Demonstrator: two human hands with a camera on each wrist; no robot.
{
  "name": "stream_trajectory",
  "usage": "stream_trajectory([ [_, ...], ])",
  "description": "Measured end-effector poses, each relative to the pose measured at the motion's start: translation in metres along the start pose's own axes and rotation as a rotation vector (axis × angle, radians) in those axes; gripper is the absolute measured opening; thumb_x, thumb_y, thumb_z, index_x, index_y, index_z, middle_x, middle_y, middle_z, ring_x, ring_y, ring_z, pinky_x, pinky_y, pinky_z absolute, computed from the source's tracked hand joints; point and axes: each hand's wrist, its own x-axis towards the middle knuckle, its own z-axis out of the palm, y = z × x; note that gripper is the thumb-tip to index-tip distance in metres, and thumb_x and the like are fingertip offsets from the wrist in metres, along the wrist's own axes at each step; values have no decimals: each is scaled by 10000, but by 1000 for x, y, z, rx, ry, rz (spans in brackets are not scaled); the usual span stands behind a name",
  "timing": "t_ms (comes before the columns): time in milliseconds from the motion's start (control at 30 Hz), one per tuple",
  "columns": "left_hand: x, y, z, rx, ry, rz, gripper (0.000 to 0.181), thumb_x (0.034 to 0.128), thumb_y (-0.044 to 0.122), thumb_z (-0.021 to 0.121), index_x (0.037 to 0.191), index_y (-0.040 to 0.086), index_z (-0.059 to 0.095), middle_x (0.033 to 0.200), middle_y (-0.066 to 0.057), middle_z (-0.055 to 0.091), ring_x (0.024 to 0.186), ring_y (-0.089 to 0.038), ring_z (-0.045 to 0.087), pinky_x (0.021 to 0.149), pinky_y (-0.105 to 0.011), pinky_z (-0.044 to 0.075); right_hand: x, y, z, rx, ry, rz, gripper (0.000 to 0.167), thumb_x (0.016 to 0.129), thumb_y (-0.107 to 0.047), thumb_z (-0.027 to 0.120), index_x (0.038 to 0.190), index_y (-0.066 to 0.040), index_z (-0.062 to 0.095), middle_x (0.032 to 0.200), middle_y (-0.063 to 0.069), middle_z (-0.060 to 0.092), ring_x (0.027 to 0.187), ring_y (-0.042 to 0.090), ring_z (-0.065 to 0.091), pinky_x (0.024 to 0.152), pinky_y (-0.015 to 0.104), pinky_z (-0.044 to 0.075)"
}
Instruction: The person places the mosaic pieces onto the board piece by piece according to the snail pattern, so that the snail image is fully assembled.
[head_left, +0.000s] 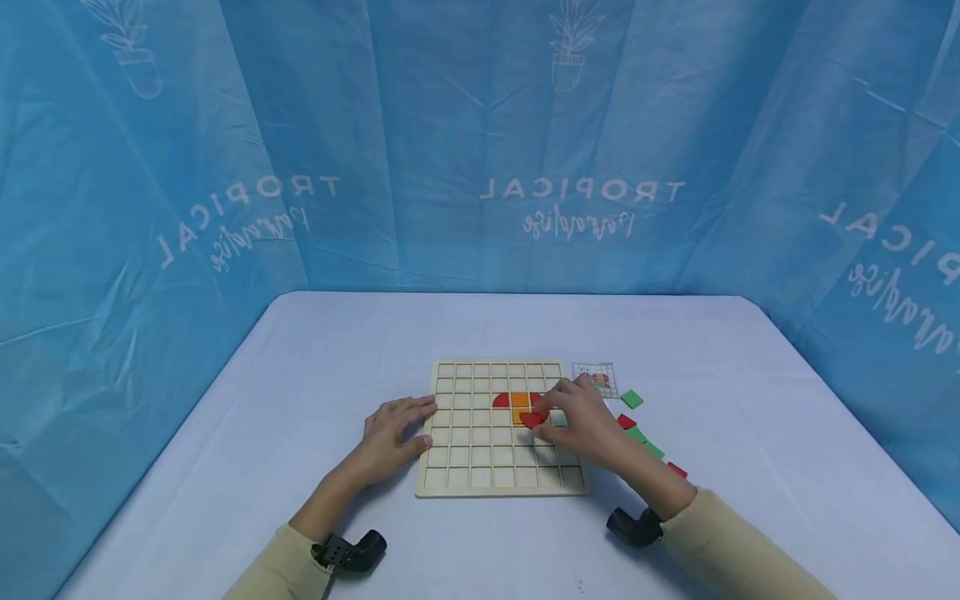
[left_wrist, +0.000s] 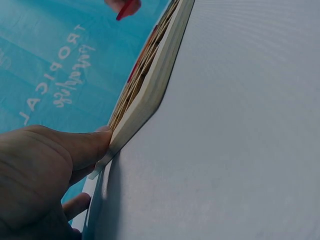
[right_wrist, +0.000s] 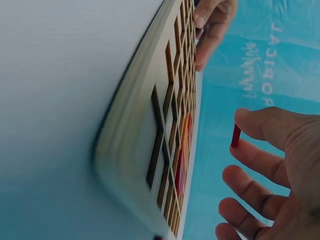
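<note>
A square wooden grid board (head_left: 502, 492) lies on the white table. My left hand (head_left: 393, 435) rests at its left edge, fingers extended; in the left wrist view the thumb (left_wrist: 90, 145) touches the rim. Between thumb and index finger, my right hand (head_left: 581, 421) pinches a red rounded tile (head_left: 532, 419), seen edge-on in the right wrist view as a thin red strip (right_wrist: 235, 136). The held tile is raised over the grid. Two orange square tiles (head_left: 520, 400) sit in the cells, with a red quarter-round tile (head_left: 501, 402) to their left and another red tile (head_left: 536, 399) to the right, partly hidden.
Beyond the board's right side lies a small printed pattern card (head_left: 603, 390), partly covered by my right hand. Loose green tiles (head_left: 632, 399) and red tiles (head_left: 677, 470) lie right of the board, some beside my right forearm. A blue printed curtain (head_left: 450, 167) hangs around the table.
</note>
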Motion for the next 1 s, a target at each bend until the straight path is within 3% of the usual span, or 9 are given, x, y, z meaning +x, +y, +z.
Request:
stream_trajectory([
  [133, -1, 1, 0, -8, 8, -2, 494, 883, 174, 639, 1354, 94, 513, 1467, -78, 439, 1371, -373, 260, 1078, -584, 110, 13, -8, 10, 12, -31, 6, 235, 727, -276, 808, 939, -206, 734, 990, -14, 627, 964, 162, 451, 766, 327, 408],
  [433, 0, 1, 0, -9, -11, 2, 494, 896, 188, 632, 1363, 95, 502, 1477, -71, 427, 1379, -365, 252, 1081, -588, 103, 31, -14, 26, -12, -48, -61, 210, 759, -283, 783, 934, -181, 726, 957, -9, 627, 894, 163, 431, 756, 320, 354],
  [633, 0, 1, -1, -2, -9, 25, 490, 903, 204, 625, 1362, 84, 501, 1474, -82, 427, 1372, -382, 257, 1063, -606, 116, 37, -13, 32, -55, -73, -28, 225, 760, -294, 784, 940, -172, 727, 960, 1, 628, 910, 174, 432, 771, 325, 360],
  [1000, 0, 3, -2, -5, -22, 8, 492, 903, 191, 623, 1369, 95, 496, 1483, -75, 417, 1387, -380, 237, 1075, -606, 102, 37, -10, 37, -81, -87, -15, 207, 764, -291, 781, 936, -187, 727, 961, 5, 607, 914, 184, 429, 801, 355, 378],
])
